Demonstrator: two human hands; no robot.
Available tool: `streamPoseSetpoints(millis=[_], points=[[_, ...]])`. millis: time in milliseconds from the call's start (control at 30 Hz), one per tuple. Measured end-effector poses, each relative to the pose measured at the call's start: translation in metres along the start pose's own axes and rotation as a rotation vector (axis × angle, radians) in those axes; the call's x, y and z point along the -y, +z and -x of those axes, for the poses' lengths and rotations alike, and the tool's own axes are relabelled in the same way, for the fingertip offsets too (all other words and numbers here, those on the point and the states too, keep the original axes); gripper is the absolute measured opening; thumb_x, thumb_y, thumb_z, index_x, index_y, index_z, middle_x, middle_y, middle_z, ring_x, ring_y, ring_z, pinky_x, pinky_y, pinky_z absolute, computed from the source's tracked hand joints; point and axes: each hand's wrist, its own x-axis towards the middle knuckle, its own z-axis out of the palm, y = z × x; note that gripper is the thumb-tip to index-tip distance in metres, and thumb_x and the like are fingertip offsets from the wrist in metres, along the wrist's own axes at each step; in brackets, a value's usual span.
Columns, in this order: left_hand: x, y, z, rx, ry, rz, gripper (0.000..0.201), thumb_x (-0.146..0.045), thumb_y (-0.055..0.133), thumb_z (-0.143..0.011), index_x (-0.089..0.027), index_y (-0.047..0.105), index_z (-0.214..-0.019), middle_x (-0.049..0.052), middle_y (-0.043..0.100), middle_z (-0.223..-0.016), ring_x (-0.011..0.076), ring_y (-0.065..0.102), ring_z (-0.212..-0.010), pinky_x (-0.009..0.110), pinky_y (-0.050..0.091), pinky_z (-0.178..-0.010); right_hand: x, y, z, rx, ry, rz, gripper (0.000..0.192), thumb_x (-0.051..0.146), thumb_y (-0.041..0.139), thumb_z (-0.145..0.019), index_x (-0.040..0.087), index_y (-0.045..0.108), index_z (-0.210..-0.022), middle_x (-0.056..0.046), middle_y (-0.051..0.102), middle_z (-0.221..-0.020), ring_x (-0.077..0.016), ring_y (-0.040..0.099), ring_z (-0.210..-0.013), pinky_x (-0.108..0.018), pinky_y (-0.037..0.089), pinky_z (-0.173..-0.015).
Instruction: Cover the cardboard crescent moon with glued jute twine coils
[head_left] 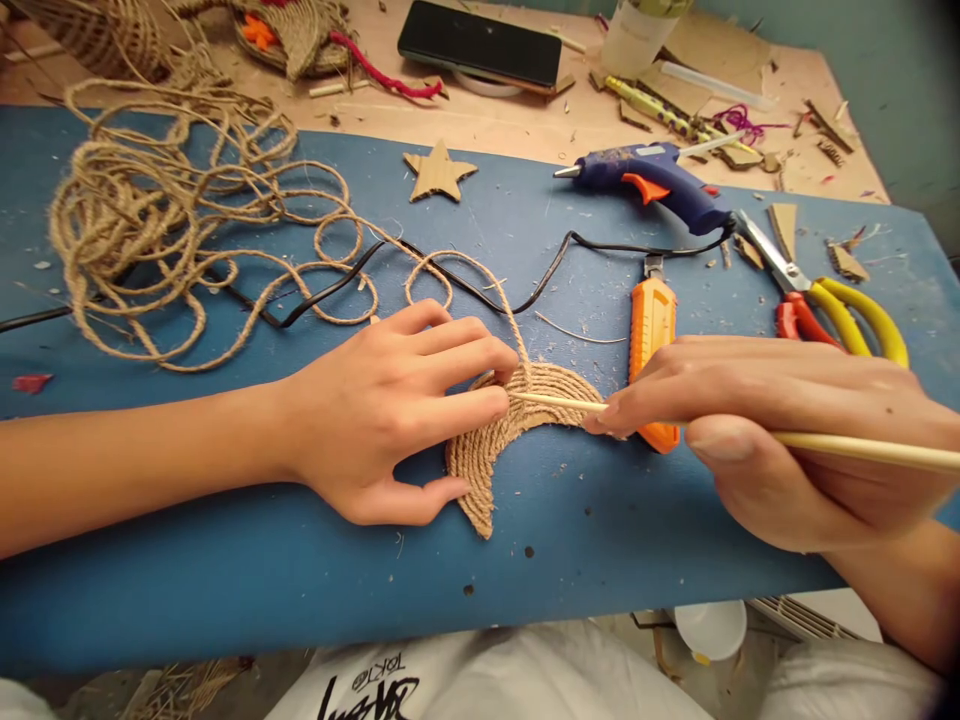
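A crescent (480,455) covered with rows of jute twine lies on the blue mat, a strip of bare cardboard showing along its inner edge. My left hand (405,410) rests on it, fingers spread, fingertips and thumb touching the twine rows. Between the fingers and thumb of my right hand (810,440) is a thin wooden stick (862,447), its tip pressed against the twine near my left index fingertip. A loose strand of twine (510,310) runs up from the crescent to a tangled twine heap (135,210) at the left.
Beyond the hands lie a cardboard star (440,173), a blue glue gun (645,180) with its black cord, and a phone (480,45). An orange utility knife (652,320) sits partly under my right hand. Scissors (825,290) with red and yellow handles lie at the right.
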Motion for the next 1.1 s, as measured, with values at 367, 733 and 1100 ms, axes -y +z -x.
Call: streamPoseSetpoints(millis=[367, 733, 1100], points=[[0.0, 0.0, 0.0, 0.004, 0.001, -0.002, 0.034, -0.044, 0.062, -0.096, -0.015, 0.064, -0.114, 0.018, 0.071, -0.132, 0.0345, 0.068, -0.113, 0.052, 0.048, -0.091, 0.003, -0.007, 0.004, 0.044, -0.018, 0.103, 0.027, 0.023, 0.05, -0.114, 0.016, 0.073, -0.101, -0.004, 0.074, -0.077, -0.0173, 0.075, -0.074, -0.036, 0.056, -0.063], [-0.001, -0.001, 0.001, 0.017, -0.005, -0.019, 0.036, -0.042, 0.062, -0.095, -0.016, 0.062, -0.12, 0.017, 0.07, -0.135, 0.0346, 0.069, -0.114, 0.052, 0.048, -0.092, 0.003, -0.012, 0.01, 0.082, -0.021, 0.123, 0.034, 0.022, 0.046, -0.115, 0.015, 0.076, -0.099, -0.007, 0.074, -0.079, -0.0156, 0.071, -0.074, -0.037, 0.056, -0.065], [-0.001, 0.0, 0.001, 0.02, -0.016, -0.024, 0.036, -0.042, 0.059, -0.096, -0.017, 0.062, -0.121, 0.017, 0.071, -0.134, 0.0345, 0.068, -0.115, 0.051, 0.048, -0.095, 0.002, -0.01, 0.015, 0.069, -0.019, 0.11, 0.032, 0.029, 0.046, -0.115, 0.02, 0.076, -0.109, -0.004, 0.076, -0.08, -0.0181, 0.074, -0.069, -0.037, 0.06, -0.061]])
